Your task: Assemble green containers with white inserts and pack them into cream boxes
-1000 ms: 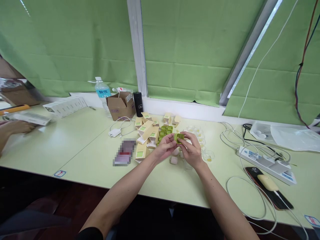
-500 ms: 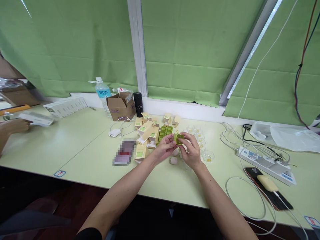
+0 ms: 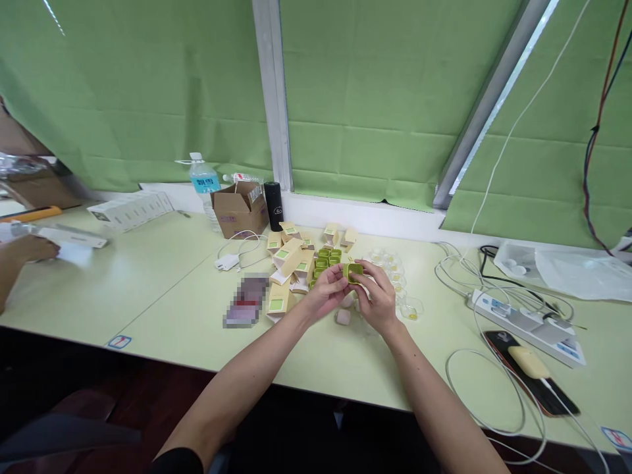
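Observation:
Between my two hands is a small green square case (image 3: 354, 270), its open side toward me. My left hand (image 3: 326, 289) grips its left side, and my right hand (image 3: 378, 296) holds the right side with fingertips at the opening. Several similar green cases (image 3: 323, 257) stand in rows just behind my left hand. Clear plastic pieces with yellow spots (image 3: 411, 308) lie to the right of my right hand. A pale pinkish block (image 3: 342, 317) rests on the table below my hands. Cream cardboard boxes (image 3: 279, 299) with green windows are piled to the left.
A pixelated flat item (image 3: 247, 301), a white charger (image 3: 227, 261), a brown carton (image 3: 239, 210), a black bottle (image 3: 273, 206) and a water bottle (image 3: 203, 181) stand left. Rightward are a power strip (image 3: 526, 326), loose cables and a phone (image 3: 503, 349). Another person's hand (image 3: 34, 249) is far left.
My hands and the green case stay almost in place. At the far left, the other person's hand has shifted slightly, and the white item near it has moved.

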The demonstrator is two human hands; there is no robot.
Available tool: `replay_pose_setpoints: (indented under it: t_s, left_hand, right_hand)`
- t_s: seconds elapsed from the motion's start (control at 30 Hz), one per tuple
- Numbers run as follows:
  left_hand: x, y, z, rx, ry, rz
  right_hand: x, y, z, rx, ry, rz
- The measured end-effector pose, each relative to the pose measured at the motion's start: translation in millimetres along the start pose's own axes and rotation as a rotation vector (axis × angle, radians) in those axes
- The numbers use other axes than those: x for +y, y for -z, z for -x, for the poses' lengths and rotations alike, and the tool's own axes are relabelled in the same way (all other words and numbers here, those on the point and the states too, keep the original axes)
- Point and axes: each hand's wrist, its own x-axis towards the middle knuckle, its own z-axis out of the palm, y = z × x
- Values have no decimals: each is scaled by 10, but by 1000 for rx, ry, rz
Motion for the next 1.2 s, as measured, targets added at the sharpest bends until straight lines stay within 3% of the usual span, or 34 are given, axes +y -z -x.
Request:
replay_pose_setpoints:
  t_s: [0.33,0.53,0.6,0.67,0.77,0.87,1.0,1.2]
  left_hand:
    - [-43,72,-59,69,-64,28]
    - [63,94,-75,87,-84,50]
    - [86,87,-65,73,-80,67]
    - [92,85,-57,65,-81,81]
    - [84,101,-58,75,-90,81]
    - [79,130,-65,97,-104,78]
    - [81,139,-70,105,-125,72]
    - [34,115,-86,163,-212,-49]
  right_hand:
    - [2,140,-108,-82,-84,-78]
    - [211,401,-121,116,-310,60]
    - [264,443,-84,16,-400,105]
    - [243,440,-35,-182,-417,166]
    - [80,366,23,-511,-326,284]
    - [-120,270,40,-727,-227,348]
    - [-253,189,45,-856,-149,409]
    - [-271,175,61,-895,-139,423]
